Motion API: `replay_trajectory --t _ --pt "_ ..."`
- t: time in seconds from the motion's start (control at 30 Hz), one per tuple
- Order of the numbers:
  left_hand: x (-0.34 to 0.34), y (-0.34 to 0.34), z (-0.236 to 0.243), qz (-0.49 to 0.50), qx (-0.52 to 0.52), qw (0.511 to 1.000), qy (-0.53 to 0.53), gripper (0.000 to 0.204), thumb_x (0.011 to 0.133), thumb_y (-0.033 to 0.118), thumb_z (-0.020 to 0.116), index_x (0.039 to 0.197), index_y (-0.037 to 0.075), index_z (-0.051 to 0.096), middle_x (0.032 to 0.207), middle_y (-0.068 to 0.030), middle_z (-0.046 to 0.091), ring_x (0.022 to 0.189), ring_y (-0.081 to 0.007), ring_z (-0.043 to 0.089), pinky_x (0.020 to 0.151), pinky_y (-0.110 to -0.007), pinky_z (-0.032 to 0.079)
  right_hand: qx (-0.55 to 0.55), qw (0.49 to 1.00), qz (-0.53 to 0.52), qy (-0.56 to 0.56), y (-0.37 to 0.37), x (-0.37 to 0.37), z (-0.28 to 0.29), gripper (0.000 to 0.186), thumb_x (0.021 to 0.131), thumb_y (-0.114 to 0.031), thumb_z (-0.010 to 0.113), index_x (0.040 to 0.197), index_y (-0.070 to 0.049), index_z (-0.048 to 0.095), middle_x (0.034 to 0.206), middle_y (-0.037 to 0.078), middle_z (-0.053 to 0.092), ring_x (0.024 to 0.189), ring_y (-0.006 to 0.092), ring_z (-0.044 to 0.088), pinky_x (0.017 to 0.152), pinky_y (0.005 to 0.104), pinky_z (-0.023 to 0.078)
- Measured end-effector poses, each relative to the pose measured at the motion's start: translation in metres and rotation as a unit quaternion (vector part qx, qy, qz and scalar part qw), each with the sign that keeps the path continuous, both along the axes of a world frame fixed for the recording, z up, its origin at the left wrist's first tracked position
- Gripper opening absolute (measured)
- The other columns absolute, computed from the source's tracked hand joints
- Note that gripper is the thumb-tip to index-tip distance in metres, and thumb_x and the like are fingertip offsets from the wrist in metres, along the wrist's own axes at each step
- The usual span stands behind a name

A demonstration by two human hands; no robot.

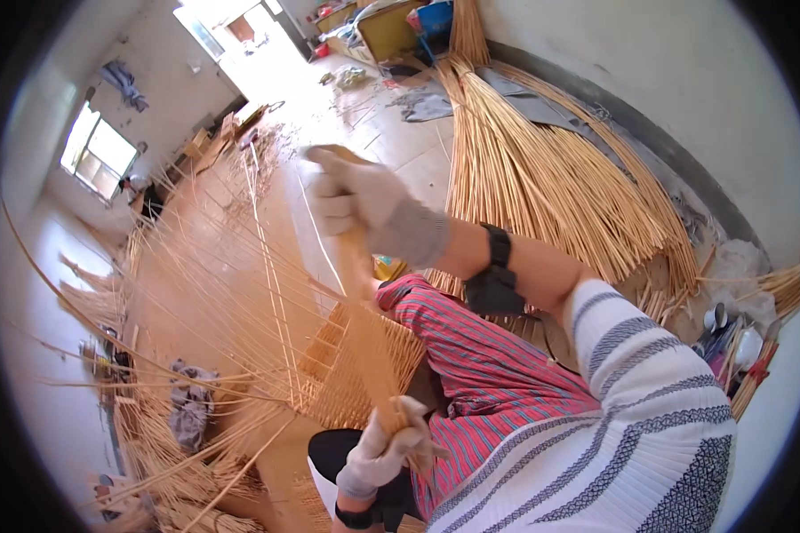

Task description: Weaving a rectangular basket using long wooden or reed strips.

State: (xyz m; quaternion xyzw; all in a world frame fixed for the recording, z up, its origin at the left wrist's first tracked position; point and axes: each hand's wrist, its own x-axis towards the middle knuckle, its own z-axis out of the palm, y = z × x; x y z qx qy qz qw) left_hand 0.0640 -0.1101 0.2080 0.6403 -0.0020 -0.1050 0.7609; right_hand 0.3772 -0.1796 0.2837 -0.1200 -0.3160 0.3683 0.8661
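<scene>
A long, flat, light-brown wooden slat [371,342] slants between my hands, blurred by motion. My right hand [364,202], in a pale work glove, is raised and closed around its upper part. Lower down, my gloved left hand [389,447] has its fingers wrapped round the other end, near my lap. Behind the slat lies a partly woven wicker basket [340,360]. Long loose rods [231,258] fan out from it to the left and away from me. My legs in red striped trousers [480,342] are next to the basket's right side.
A large bundle of peeled rods [542,169] spreads over the floor at the right. More rods [213,480] and a grey cloth [191,404] lie at the lower left. Scraps litter the floor toward the bright doorway [258,44]. Tools and bags [729,342] sit by the right wall.
</scene>
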Motion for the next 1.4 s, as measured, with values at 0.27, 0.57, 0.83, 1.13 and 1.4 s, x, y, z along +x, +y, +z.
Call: replay_trajectory --t 0.27,0.57,0.83,1.13,1.4 --pt "-0.015 0.016 -0.030 0.236 0.119 0.961 -0.080 0.028 0.107 0.002 0.049 0.135 -0.003 0.048 0.092 -0.0040 0.056 0.079 -0.0098 0.058 0.078 -0.029 0.058 -0.033 0.984 -0.006 -0.176 -0.014 -0.091 0.078 0.013 0.109 -0.033 0.051 0.110 -0.020 0.053 0.065 -0.005 0.041 0.048 0.0081 0.033 0.043 0.0261 0.026" --pt "0.024 -0.021 0.011 0.081 -0.112 0.974 -0.179 0.033 0.109 0.007 0.046 0.140 -0.004 0.045 0.096 -0.0026 0.055 0.085 -0.0098 0.059 0.093 -0.033 0.057 -0.103 0.945 -0.094 -0.295 -0.008 -0.099 0.094 0.025 0.108 -0.042 0.048 0.114 -0.019 0.055 0.066 -0.006 0.038 0.048 0.0083 0.032 0.044 0.0264 0.027" --pt "0.008 0.035 -0.026 0.216 0.331 0.911 -0.120 0.031 0.102 0.014 0.063 0.131 0.007 0.057 0.095 -0.0129 0.065 0.086 -0.0260 0.065 0.077 -0.037 0.052 -0.101 0.956 -0.131 -0.244 -0.010 -0.086 0.047 0.035 0.108 -0.051 0.045 0.118 -0.019 0.057 0.066 -0.008 0.036 0.049 0.0085 0.032 0.046 0.0267 0.028" --pt "-0.107 0.098 -0.086 0.216 0.713 0.666 0.047 0.034 0.084 0.019 0.077 0.118 0.017 0.071 0.083 -0.0086 0.065 0.082 -0.0313 0.065 0.073 -0.045 0.048 -0.423 0.895 0.123 0.072 -0.084 -0.142 -0.193 0.035 0.107 -0.038 0.055 0.123 -0.008 0.058 0.113 0.011 0.069 0.104 0.0257 0.069 0.090 0.0406 0.058" --pt "-0.071 0.086 -0.111 0.237 0.718 0.653 0.049 0.037 0.088 0.012 0.069 0.123 0.025 0.072 0.095 -0.0058 0.071 0.089 -0.0277 0.068 0.078 -0.042 0.050 -0.493 0.809 0.286 -0.146 -0.068 -0.143 -0.200 0.041 0.110 -0.031 0.051 0.143 -0.006 0.050 0.101 0.006 0.070 0.085 0.0166 0.069 0.069 0.0262 0.056"
